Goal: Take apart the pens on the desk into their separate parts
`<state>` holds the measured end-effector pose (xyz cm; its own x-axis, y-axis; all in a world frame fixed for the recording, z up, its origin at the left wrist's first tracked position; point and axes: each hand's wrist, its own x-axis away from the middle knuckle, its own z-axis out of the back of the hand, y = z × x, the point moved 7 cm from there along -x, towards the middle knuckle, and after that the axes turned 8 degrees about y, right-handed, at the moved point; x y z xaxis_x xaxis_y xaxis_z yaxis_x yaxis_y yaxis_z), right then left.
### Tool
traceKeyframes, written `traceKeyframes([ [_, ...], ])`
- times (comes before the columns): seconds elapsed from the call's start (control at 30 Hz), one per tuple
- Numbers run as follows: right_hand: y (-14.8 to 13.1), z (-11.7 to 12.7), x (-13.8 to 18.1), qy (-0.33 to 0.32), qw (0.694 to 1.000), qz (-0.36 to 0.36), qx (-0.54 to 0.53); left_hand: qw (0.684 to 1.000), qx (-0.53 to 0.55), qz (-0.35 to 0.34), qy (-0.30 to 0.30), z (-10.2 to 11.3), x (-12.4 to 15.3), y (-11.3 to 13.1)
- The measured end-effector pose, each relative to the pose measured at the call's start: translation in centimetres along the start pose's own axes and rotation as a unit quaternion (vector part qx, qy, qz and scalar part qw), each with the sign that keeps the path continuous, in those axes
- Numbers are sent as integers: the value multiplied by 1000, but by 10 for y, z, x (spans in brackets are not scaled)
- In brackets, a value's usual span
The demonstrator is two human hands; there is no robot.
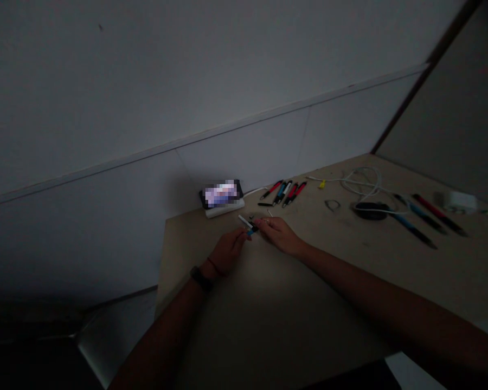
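Head view, dim. Left hand (230, 249) nearly closed, fingertips pinching a small blue-and-black piece (252, 230); right hand (278, 233) also drawn in, fingertips pinched on its dark end. Piece sits between the hands, over the far left part of the counter (268, 303). White tube (244, 220) right by it; can't tell if held or lying. Fingers hide much of the piece.

Writing: phone (222, 194) screen lit but pixelated, unreadable; pen barrels too dark to read. Phone leans on a white block (225, 210), far left, near the wall (228, 81).

Edges: counter's left edge runs close to the left forearm, far edge meets the wall; counter surface spreads near of the hands, giving room toward the body. Far, right of the phone: row of red, blue and white pens (296, 194). Further right: white cable (325, 179) looped, yellow tag (322, 184), black oval object (371, 210) of unclear kind, larger-looking blue pen (415, 230) and red pen (439, 214), blurry white box (459, 201). Both forearms cut off at the near border.
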<state>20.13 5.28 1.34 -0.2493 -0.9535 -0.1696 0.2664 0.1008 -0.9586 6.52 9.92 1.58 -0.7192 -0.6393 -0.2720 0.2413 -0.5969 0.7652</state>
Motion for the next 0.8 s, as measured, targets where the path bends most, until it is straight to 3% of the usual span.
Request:
traceKeyframes([
  [0.13,-3,-1,2,-19,1000,-4,-1,997,73,18,-36,-3,-2,-2],
  [0.3,-8,-4,6,-18,1000,-1,-13,963,217,127,-102,-10,3,-6],
  [0.5,-17,-8,10,-46,999,10,-12,844,421,247,-221,-24,21,-3],
  [0.67,-29,-3,11,-74,997,17,-27,762,499,308,-273,-33,34,9],
  [0.73,-28,-3,11,-86,995,7,-45,753,507,312,-282,-37,36,14],
  [0.8,-24,-2,9,-76,996,2,-54,775,495,291,-264,-39,33,15],
])
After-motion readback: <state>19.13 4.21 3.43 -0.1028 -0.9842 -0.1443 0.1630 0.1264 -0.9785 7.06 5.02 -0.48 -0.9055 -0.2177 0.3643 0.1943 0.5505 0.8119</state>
